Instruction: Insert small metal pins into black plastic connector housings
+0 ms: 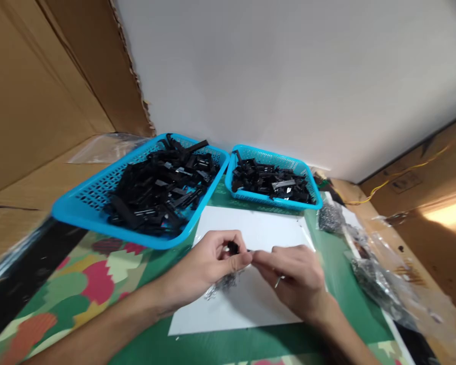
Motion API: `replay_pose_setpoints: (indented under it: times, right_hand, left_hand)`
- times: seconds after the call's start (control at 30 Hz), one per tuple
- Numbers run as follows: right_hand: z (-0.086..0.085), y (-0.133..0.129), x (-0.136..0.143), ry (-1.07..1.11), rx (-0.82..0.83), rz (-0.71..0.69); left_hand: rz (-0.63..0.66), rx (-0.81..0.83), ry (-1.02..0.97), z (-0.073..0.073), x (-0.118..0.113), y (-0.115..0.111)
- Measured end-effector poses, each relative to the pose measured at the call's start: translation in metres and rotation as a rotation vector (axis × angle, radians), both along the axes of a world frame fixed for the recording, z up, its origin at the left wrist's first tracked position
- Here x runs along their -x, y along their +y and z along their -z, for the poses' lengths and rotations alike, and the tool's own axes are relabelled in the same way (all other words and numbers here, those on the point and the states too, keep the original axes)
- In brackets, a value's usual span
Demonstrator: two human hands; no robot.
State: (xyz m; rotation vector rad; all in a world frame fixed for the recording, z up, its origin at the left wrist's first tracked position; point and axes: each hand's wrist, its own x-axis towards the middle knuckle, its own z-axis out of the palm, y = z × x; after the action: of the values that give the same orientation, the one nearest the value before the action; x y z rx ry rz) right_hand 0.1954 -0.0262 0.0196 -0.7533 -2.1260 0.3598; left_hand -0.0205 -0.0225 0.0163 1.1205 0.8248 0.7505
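Pinching a small black part (pixel 233 247) in the left grip (pixel 216 258), thumb against curled forefinger, mostly hidden by the fingers. Part sits inside that curl, dark end showing above the thumb, far side of it toward the right hand. Right grip (pixel 289 268) meets the left thumb tip, forefinger pointing in; can't tell whether it's clamped on the part's end or only pressing there. A thin metal piece (pixel 278 282) shows under the right fingers, probably parked so it's handy; can't see what retains it. Left looks like the fixture, right the working side. Both hands over a white sheet (pixel 266 228) on the green counter (pixel 157 263), likely for contrast: the small metal bits (pixel 228 283) piled under the left hand show up well on it. Left basket (pixel 167 243) and right basket (pixel 277 203), both loaded with black parts, stand just past the sheet, likely for a short reach without crowding the work area. Clear bags (pixel 380 289) lie off to the right, out of the way.
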Motion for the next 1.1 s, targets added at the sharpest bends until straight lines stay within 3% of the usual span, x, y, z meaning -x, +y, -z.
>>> replay_pose_setpoints:
  times: [0.33, 0.53, 0.7, 0.87, 0.97, 1.1]
  right_hand:
    - [-0.004, -0.002, 0.010, 0.150, 0.435, 0.077]
    - [-0.007, 0.000, 0.014, 0.170, 0.616, 0.121]
    - [-0.009, -0.001, 0.008, 0.128, 0.626, 0.111]
    - [-0.012, -0.005, 0.003, 0.115, 0.616, 0.049]
    - [-0.013, -0.008, 0.001, 0.112, 0.531, 0.065]
    - [-0.010, -0.010, -0.003, 0.187, 0.324, 0.211]
  left_hand:
    - [-0.069, -0.128, 0.082, 0.031, 0.006, 0.008]
    - [-0.204, -0.324, 0.274, 0.020, 0.001, 0.005]
    - [-0.200, -0.396, 0.345, 0.004, -0.002, 0.001]
    - [-0.120, -0.397, 0.303, 0.000, 0.000, -0.001]
    - [-0.080, -0.421, 0.283, 0.000, 0.001, -0.003]
    - [-0.081, -0.511, 0.266, -0.001, 0.001, -0.003]
